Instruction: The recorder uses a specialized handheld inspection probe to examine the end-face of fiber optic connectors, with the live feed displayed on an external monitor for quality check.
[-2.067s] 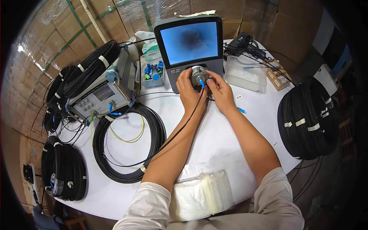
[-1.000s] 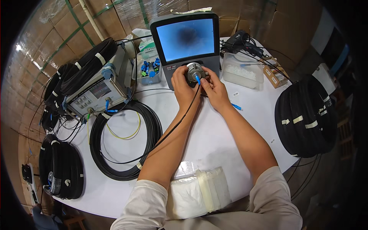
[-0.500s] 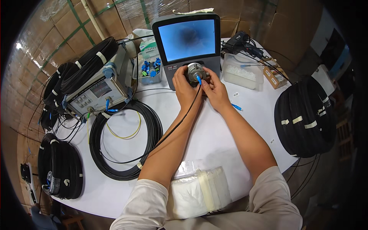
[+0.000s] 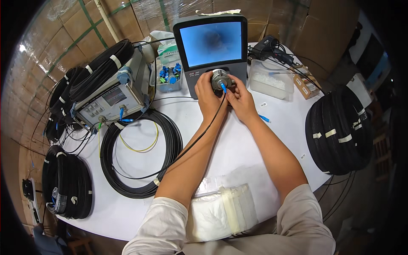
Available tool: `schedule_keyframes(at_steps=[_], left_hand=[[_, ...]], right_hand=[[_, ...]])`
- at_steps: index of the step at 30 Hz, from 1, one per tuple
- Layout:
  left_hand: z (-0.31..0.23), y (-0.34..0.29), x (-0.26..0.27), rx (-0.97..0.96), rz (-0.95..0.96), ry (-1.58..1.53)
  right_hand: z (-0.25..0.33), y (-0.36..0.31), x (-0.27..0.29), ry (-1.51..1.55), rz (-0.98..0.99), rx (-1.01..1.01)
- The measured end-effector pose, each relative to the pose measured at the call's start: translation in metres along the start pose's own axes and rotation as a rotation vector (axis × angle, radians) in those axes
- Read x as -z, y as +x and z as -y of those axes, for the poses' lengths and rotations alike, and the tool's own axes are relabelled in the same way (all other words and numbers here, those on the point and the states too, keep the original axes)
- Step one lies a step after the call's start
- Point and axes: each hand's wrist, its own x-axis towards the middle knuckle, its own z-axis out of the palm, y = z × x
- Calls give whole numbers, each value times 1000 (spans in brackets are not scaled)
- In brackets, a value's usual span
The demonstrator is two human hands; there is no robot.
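Pinching a blue connector (image 4: 223, 87), the right hand (image 4: 241, 98) closes its grip while the left hand (image 4: 208, 94) clasps the metal port (image 4: 220, 77).

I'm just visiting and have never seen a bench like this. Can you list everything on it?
Screen unit: 1, dark grey with blue display, table's far middle.
Metal port: 1, silver, below the display.
Blue connector: 1, on a black cable, at the port.
Test instrument: 1, grey, left.
Cable coils: several, black; one on the table, one at right, others left.
Clear box: 1, right of the screen.
White bundle: 1, near edge.
Left hand: on the port.
Right hand: fingers at the connector.
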Motion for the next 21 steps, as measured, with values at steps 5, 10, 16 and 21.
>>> schedule_keyframes(at_steps=[5, 10, 16, 21], left_hand=[[1, 1, 2, 37, -16, -12], [5, 0, 4, -20, 13, -17], [2, -1, 3, -17, -3, 11], [0, 0, 2, -9, 16, 34]], right_hand=[[2, 0, 0, 4, 11, -11], [0, 1, -2, 22, 9, 7], [-2, 1, -6, 68, -72, 77], [-5, 1, -4, 60, -72, 91]])
